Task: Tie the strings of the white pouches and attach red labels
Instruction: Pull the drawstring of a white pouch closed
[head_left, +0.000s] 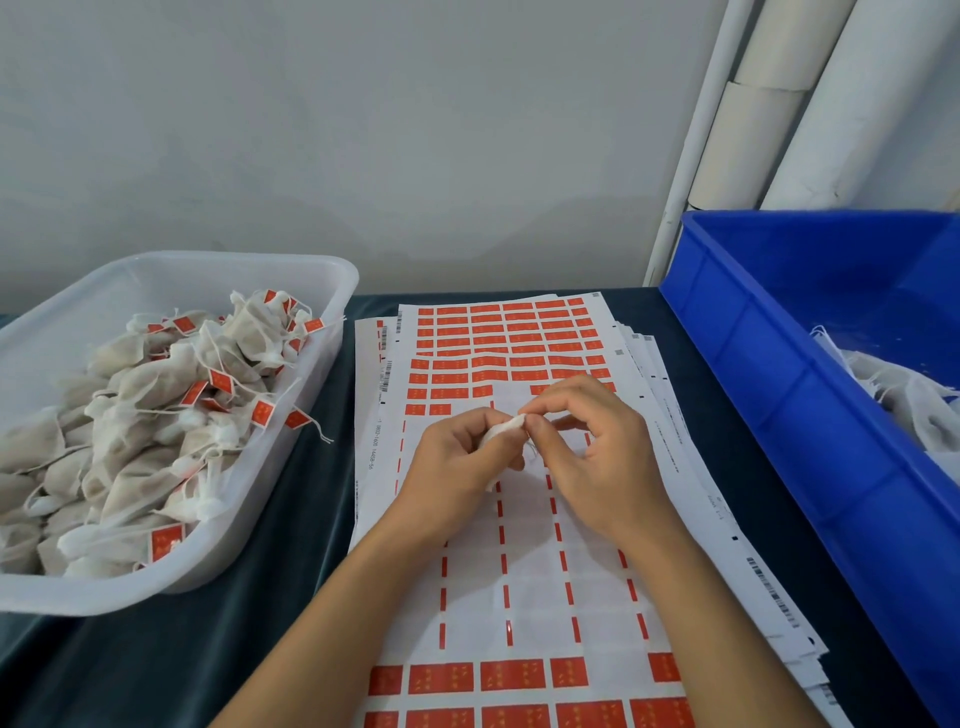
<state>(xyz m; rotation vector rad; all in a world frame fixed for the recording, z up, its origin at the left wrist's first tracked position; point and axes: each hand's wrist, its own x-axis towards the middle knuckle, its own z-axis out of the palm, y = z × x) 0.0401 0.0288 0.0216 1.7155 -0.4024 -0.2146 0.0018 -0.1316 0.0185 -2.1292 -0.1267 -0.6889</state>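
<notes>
Over the middle of the label sheets my left hand (457, 462) grips a small white pouch (500, 430), most of it hidden inside the fist. My right hand (597, 447) pinches the pouch's top end with thumb and forefinger; thin white string ends show between the two hands. The stack of label sheets (519, 519) lies flat under both hands, with rows of red labels (498, 338) at the far end and more at the near end. The middle rows are peeled bare.
A clear plastic tub (332, 291) at the left holds several tied pouches with red labels. A blue crate (779, 364) at the right holds loose white pouches (904, 395). Dark cloth covers the table (291, 571). White tubes (748, 140) lean against the wall behind the crate.
</notes>
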